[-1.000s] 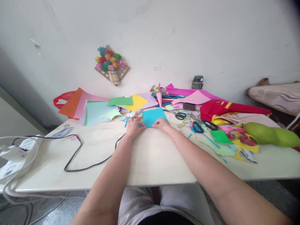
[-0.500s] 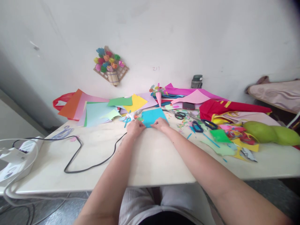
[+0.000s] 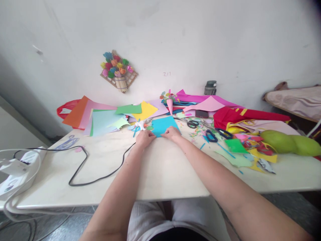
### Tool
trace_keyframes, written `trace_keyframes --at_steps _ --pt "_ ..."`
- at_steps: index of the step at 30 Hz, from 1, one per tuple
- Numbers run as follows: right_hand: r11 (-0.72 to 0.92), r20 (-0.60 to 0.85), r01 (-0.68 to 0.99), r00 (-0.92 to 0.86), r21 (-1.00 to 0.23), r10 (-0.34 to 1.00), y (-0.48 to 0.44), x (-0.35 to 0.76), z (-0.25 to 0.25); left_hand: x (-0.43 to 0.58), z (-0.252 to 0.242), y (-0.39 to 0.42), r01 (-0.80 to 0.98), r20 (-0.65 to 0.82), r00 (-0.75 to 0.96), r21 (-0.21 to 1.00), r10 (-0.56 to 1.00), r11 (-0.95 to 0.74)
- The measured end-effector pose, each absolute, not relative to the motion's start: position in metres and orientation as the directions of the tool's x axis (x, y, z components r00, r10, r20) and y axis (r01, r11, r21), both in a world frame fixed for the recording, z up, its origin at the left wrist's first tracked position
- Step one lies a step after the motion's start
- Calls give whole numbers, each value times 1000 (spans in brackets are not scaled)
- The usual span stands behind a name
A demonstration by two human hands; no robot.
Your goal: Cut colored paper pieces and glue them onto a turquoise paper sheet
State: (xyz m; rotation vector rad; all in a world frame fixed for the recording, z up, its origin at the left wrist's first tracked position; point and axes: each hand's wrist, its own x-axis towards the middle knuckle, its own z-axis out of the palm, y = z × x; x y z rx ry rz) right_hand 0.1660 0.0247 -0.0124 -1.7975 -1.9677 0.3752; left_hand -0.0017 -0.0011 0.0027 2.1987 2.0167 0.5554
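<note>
A bright blue sheet of paper [image 3: 164, 124] lies on the table in front of me. At its near left corner, my left hand [image 3: 145, 137] pinches the edge between thumb and fingers. My right hand [image 3: 172, 134] grips the same near edge a little farther right, fingers closed. Just beyond my left hand rests a white glue gun [image 3: 140, 125], its black cord running off to the left. Paper scraps and a blue strip lie around it. Whether the near edge is folded under my fingertips is too small to tell.
Black-handled scissors [image 3: 193, 124] and dark blue scissors [image 3: 211, 136] lie right of the paper among confetti scraps. Coloured sheets [image 3: 104, 122] are spread at the back left. A pink paper cone with flowers [image 3: 170, 103] stands behind. A power strip [image 3: 23, 167] sits far left; a green cushion-like object [image 3: 291, 142] lies right.
</note>
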Motion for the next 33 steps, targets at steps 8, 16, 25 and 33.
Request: trace_keyframes --at_steps 8,16,25,33 --pt "121 131 866 -65 -486 989 25 166 -14 6 8 -6 964 218 25 253 976 -81" --pt "99 123 881 -47 -463 991 24 165 -14 10 11 -7 981 199 34 180 980 -70" --pt "72 121 889 -19 -452 992 21 161 -12 16 14 -8 987 185 -26 158 982 -4" --pt "58 128 914 -7 -401 992 18 156 -10 18 11 -11 993 257 -52 117 965 23"
